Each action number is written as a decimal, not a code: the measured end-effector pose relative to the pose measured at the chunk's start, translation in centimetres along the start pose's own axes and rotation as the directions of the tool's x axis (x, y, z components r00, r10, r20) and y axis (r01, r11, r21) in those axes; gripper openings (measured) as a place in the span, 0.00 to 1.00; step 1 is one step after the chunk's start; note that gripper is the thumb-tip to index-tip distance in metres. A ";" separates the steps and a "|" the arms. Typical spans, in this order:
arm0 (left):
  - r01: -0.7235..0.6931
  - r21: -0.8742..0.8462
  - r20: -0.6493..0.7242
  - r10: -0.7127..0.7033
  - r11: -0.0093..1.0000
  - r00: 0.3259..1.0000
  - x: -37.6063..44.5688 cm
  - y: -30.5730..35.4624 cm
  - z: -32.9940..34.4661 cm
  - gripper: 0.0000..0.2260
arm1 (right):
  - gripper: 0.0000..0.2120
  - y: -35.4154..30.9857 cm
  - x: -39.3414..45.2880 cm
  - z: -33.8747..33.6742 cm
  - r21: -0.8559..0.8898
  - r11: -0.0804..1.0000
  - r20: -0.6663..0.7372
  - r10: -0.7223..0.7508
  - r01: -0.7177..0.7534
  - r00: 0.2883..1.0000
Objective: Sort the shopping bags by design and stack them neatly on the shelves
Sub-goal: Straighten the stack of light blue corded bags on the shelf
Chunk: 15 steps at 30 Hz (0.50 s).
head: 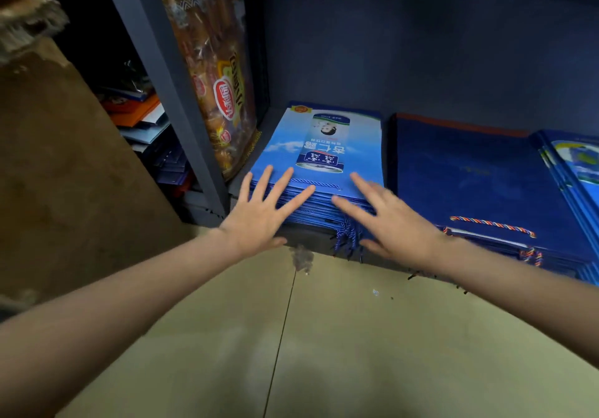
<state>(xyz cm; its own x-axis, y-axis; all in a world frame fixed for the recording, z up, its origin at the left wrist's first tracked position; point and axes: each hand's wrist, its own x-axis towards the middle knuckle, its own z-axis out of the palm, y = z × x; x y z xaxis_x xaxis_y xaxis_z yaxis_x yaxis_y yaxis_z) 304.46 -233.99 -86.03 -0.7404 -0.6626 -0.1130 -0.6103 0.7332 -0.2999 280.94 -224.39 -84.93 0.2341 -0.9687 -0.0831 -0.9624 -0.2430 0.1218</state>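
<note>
A: Hands?
B: Left hand [259,213] flat, fingers spread, grip released, pressing near edge of light-blue bag stack [319,161]. Right hand [390,220] same: fingers straight, grip released, resting on stack's near-right corner.

A: Stack where?
B: On low shelf [311,239], left end, just right of shelf upright [168,70]. Top bag w/ printed can, lying flat, cord handles [345,237] hanging over near edge.

A: Other bags?
B: Dark-blue bag pile [473,177] just right of it, flat, multicolor cord handle [492,224] at near end. Third pile [573,171] far right, partly out of frame.

A: Else?
B: Snack bag [214,70] upright, left of stack, behind upright. Loose bags [152,139] on next shelf bay left. Tiled floor [324,336] below.
</note>
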 end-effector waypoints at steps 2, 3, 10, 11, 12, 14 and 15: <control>0.021 0.048 -0.078 -0.017 0.999 0.997 0.4 0.2 1.8 0.52 | 0.45 -0.2 0.2 2.0 -0.162 0.986 0.010 -0.025 0.026 1.000; 0.029 0.065 -0.111 -0.022 0.997 0.994 0.7 0.2 2.3 0.53 | 0.46 -0.3 0.4 2.5 -0.228 0.973 0.005 -0.023 0.024 1.000; 0.062 0.170 -0.184 -0.030 0.984 0.982 1.5 0.2 3.2 0.50 | 0.44 -0.1 0.6 2.6 -0.336 0.940 -0.088 -0.096 0.061 0.991; 0.062 0.168 -0.233 -0.021 0.984 0.972 1.1 0.2 3.7 0.50 | 0.43 0.0 0.1 2.8 -0.336 0.939 -0.102 -0.118 0.078 0.988; 0.055 0.161 -0.290 -0.006 0.985 0.957 0.7 0.3 4.4 0.50 | 0.42 0.2 -0.3 3.1 -0.341 0.935 -0.117 -0.142 0.095 0.983; 0.037 0.154 -0.358 0.021 0.987 0.934 -0.1 0.8 5.7 0.47 | 0.43 0.6 -0.8 3.3 -0.353 0.930 -0.131 -0.159 0.103 0.979; 0.042 0.165 -0.340 0.017 0.985 0.940 -0.4 1.0 5.9 0.47 | 0.44 0.7 -0.9 3.4 -0.353 0.930 -0.127 -0.161 0.107 0.979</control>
<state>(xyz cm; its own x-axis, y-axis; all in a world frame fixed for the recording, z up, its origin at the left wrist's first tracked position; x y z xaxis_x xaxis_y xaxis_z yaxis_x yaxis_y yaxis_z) 305.77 -233.89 -91.91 -0.8022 -0.5584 0.2112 -0.5862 0.6696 -0.4562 279.61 -223.53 -88.16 0.4016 -0.9155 0.0247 -0.8208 -0.3479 0.4531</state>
